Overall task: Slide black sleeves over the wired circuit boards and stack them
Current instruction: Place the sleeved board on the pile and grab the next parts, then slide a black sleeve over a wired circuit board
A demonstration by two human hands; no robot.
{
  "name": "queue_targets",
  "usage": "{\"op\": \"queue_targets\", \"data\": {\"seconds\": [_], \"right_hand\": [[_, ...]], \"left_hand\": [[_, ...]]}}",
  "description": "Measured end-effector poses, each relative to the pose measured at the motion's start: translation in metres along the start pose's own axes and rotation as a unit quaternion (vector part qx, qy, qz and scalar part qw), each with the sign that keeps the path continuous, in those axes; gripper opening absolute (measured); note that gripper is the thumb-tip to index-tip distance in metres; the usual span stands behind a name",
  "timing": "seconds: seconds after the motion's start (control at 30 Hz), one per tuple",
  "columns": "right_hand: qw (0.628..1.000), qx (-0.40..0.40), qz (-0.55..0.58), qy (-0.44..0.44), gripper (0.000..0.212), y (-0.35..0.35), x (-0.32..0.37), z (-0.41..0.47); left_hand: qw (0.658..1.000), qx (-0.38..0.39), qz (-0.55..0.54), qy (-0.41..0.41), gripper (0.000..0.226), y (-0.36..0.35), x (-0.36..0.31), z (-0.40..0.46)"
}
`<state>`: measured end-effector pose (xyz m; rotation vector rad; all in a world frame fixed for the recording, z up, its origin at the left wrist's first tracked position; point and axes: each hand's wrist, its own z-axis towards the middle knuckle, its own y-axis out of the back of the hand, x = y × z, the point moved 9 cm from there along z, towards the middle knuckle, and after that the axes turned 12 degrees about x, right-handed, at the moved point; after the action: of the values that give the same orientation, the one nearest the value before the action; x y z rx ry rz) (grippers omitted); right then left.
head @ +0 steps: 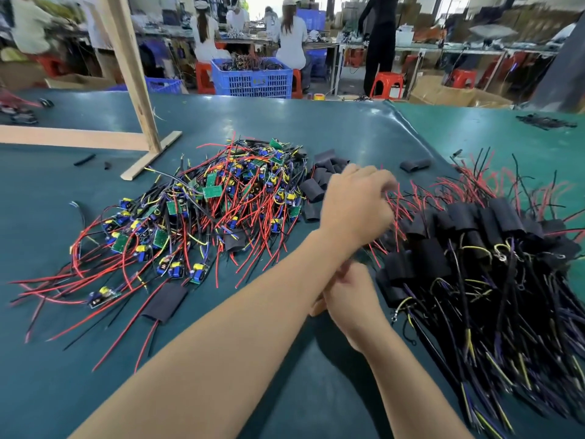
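Note:
A tangled pile of bare circuit boards [221, 198] with red, black and yellow wires lies at the table's middle. Loose black sleeves [319, 182] lie just right of it. A stack of sleeved boards [474, 248] with trailing wires fills the right side. My left hand [357, 207] reaches across to the stack's left edge, its blurred fingers curled round red wires there. My right hand [351, 299] sits below my left wrist, beside the stack; its fingers are hidden. One sleeved board [166, 301] lies alone at the front left.
A green mat [79, 359] covers the table. A wooden frame [139, 99] stands at the back left. One stray sleeve [414, 165] lies beyond the stack. Blue crates [253, 79], red stools and several people fill the workshop behind.

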<state>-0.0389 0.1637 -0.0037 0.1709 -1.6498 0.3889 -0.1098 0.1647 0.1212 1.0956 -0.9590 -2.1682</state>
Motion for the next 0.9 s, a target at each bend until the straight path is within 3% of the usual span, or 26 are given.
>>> {"op": "queue_targets", "data": {"seconds": [0.13, 0.23, 0.43, 0.63, 0.77, 0.9], "right_hand": [[0.998, -0.029, -0.055, 0.021, 0.016, 0.005, 0.008, -0.001], [0.997, -0.022, -0.071, 0.017, 0.013, 0.003, 0.008, -0.001], [0.997, -0.025, -0.072, 0.008, 0.013, 0.004, 0.005, 0.001], [0.998, -0.024, -0.046, 0.020, 0.013, 0.006, 0.006, -0.001], [0.999, -0.019, -0.046, 0.019, 0.013, 0.005, 0.005, 0.000], [0.999, -0.023, -0.038, 0.018, 0.013, 0.006, 0.005, 0.001]], "left_hand": [[0.969, 0.108, 0.204, 0.089, 0.045, -0.007, 0.079, -0.014], [0.938, 0.117, 0.292, 0.143, 0.040, 0.005, 0.133, -0.032], [0.931, 0.130, 0.281, 0.194, 0.040, 0.019, 0.158, -0.021], [0.904, 0.197, 0.304, 0.229, 0.043, 0.009, 0.162, -0.013], [0.907, 0.189, 0.314, 0.208, 0.040, 0.010, 0.159, -0.010], [0.935, 0.152, 0.236, 0.215, 0.037, 0.019, 0.160, -0.011]]}}
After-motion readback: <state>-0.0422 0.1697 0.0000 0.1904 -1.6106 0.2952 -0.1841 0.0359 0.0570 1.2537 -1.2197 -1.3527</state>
